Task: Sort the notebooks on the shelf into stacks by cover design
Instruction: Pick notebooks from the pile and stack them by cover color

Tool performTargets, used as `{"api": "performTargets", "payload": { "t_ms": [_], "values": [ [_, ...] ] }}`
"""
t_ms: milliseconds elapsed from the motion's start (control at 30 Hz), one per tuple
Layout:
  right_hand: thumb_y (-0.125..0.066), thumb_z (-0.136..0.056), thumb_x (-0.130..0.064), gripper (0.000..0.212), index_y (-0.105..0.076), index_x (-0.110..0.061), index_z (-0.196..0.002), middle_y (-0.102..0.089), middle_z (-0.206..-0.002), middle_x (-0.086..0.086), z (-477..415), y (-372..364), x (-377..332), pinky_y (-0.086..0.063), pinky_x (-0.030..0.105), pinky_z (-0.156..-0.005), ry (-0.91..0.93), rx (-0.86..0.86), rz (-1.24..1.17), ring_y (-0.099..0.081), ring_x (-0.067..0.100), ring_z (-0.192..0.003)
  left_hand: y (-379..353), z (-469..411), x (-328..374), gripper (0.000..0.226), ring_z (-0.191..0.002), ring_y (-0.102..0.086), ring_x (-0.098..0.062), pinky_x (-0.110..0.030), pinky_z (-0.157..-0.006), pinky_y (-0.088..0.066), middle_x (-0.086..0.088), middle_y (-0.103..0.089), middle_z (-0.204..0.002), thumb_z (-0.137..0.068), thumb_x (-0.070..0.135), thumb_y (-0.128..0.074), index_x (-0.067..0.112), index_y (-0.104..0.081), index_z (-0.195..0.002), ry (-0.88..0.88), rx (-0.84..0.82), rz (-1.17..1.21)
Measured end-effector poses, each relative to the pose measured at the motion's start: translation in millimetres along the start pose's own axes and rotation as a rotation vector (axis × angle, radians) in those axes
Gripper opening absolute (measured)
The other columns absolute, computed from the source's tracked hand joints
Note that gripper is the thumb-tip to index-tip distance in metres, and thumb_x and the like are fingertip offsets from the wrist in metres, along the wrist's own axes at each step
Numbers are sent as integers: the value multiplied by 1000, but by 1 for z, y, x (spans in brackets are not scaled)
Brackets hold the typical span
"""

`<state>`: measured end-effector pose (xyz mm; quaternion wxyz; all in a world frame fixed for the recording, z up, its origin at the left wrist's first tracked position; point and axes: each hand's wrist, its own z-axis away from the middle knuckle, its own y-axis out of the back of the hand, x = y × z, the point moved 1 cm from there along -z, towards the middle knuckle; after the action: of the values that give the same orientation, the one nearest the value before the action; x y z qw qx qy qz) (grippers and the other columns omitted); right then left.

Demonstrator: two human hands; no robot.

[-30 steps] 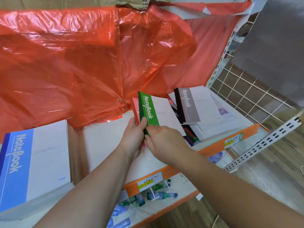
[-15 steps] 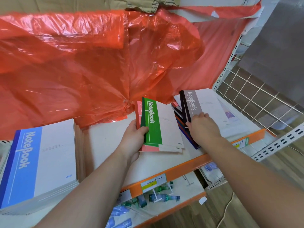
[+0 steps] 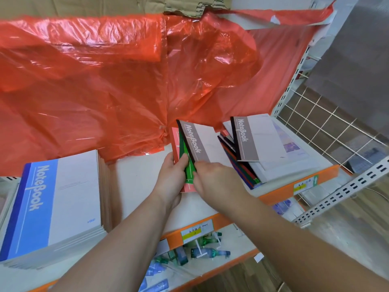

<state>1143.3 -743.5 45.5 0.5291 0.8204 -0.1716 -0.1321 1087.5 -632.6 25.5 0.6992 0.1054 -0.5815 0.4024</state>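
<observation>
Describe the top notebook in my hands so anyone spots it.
On the white shelf under the red plastic sheet, left hand and right hand meet. Their top notebook has a taupe band over a green notebook; its twin lies unheld to the right.

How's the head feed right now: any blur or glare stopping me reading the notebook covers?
Head view: motion smears the right hand; glare streaks the red plastic sheet, not the covers; lettering reads clearly on the held grey-banded notebook and the blue stack; light is even, shadows soft.
</observation>
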Motion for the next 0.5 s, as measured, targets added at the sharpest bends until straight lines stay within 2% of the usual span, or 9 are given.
{"api": "performTargets", "payload": {
  "t_ms": [33, 100, 167, 233, 300, 367, 433, 500],
  "values": [
    [-58, -81, -23, 12, -62, -13, -75, -59, -63, 0, 2, -2, -5, -31, 25, -38, -3, -9, -43, -57, 22, -51, 2, 2, 1, 22, -101, -71, -26, -38, -80, -59, -8, -73, -111, -102, 21, -52, 14, -55, -123, -8, -6, 5],
    [-39, -89, -29, 33, -67, -12, -89, -66, -77, 1, 6, -9, -8, -44, 30, -43, 20, -61, -77, -62, 23, -64, 7, 4, 1, 24, -98, -72, -23, -34, -76, -59, -7, -74, -111, -98, 23, -59, 13, -55, -121, -19, -1, -7],
    [-37, -93, -28, 38, -67, -12, -107, -70, -93, 2, 6, -7, -8, -53, 34, -54, 61, -113, -136, -64, 24, -79, 12, 5, 0, 26, -96, -73, -23, -35, -75, -59, -10, -73, -110, -95, 13, -63, 13, -55, -120, -28, 17, -62],
    [-39, -97, -24, 30, -63, -15, -112, -67, -95, 3, 6, -2, 2, -52, 38, -67, 10, -188, -258, -59, 22, -91, 16, 6, -1, 29, -91, -73, -25, -36, -73, -60, -10, -73, -108, -93, 3, -62, 14, -55, -120, -24, 30, -109],
    [-42, -98, -21, 26, -62, -9, -110, -65, -100, 9, 5, -5, 19, -48, 42, -80, -188, -178, -397, -55, 25, -100, 20, 8, -1, 29, -89, -73, -26, -37, -70, -59, -10, -73, -106, -93, 0, -59, 15, -56, -119, -12, 21, -103],
    [-46, -98, -24, 28, -60, -6, -115, -64, -112, 12, 4, -13, 39, -47, 41, -87, -507, -114, -513, -56, 29, -105, 24, 13, 1, 29, -90, -73, -27, -37, -69, -59, -9, -74, -106, -94, 1, -57, 16, -56, -119, 1, -8, -73],
    [-48, -98, -34, 32, -59, -12, -118, -67, -114, 6, 5, -18, 48, -49, 35, -83, -828, -174, -805, -62, 24, -102, 29, 19, 2, 29, -93, -73, -27, -36, -71, -58, -9, -74, -108, -96, 2, -55, 17, -56, -121, 12, -61, -42],
    [-51, -98, -41, 32, -63, -17, -114, -72, -106, 2, 6, -23, 48, -55, 36, -81, -1050, -276, -1205, -69, 21, -94, 34, 22, 3, 32, -94, -72, -25, -35, -72, -57, -8, -73, -110, -97, 1, -50, 20, -56, -122, 26, -127, -25]
  ]
}}
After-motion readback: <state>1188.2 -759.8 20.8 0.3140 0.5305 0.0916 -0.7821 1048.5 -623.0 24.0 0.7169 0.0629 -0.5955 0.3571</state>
